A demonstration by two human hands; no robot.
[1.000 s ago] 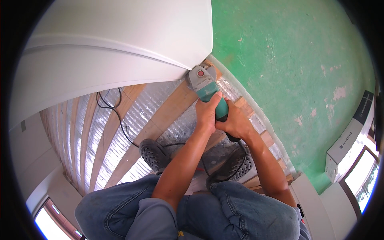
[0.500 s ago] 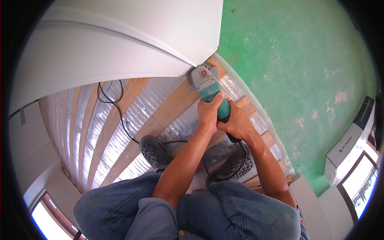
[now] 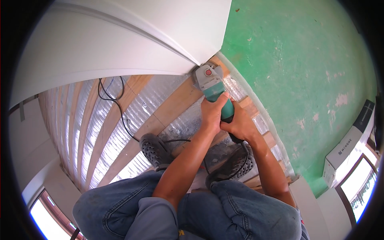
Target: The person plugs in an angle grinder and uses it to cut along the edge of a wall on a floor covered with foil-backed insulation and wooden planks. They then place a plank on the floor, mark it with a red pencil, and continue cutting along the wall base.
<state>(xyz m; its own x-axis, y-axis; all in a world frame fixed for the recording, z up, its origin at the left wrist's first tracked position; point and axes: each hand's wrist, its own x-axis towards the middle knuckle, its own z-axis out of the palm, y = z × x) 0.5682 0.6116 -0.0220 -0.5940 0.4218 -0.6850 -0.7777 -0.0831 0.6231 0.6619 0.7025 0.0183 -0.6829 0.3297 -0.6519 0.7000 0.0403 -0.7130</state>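
Both my hands hold a green and grey angle grinder (image 3: 216,89). My left hand (image 3: 212,112) is wrapped round the left side of its body, the thumb lying on top. My right hand (image 3: 241,123) is closed round the rear of the body. The grinder's grey head, with a round red button, is at the foot of a white door panel (image 3: 132,52), close to its lower corner. The disc is mostly hidden under the guard. Beneath the head runs a wooden batten (image 3: 176,103).
Silvery foil sheeting (image 3: 138,166) lies between several battens. A black cord (image 3: 120,110) loops over them on the left and passes by my shoes (image 3: 154,150). To the right stretches a green floor (image 3: 296,80), with a long white and black box (image 3: 350,142) on it.
The grinder's head has shifted slightly to the right in the picture, and so has the door panel's edge. Both hands keep their grip.
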